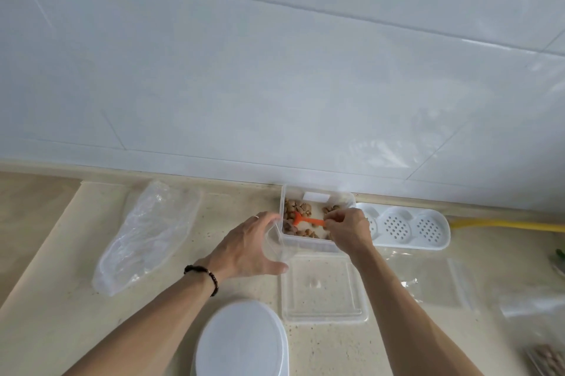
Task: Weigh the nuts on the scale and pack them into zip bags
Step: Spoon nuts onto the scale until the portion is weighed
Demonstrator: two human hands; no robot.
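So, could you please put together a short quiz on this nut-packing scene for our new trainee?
1. True or false: the right hand holds the orange scoop inside the nut container.
2. What does the left hand hold? A) a clear cup B) a zip bag C) the scale
3. Name the flat clear item lying on the counter just in front of the nut container.

Key: 1 true. 2 A, the clear cup, tilted against the container's edge. 3 the container lid.

Nuts [301, 208] lie in the container [315, 243], lid [324, 290] before it, rack [440, 242] right.
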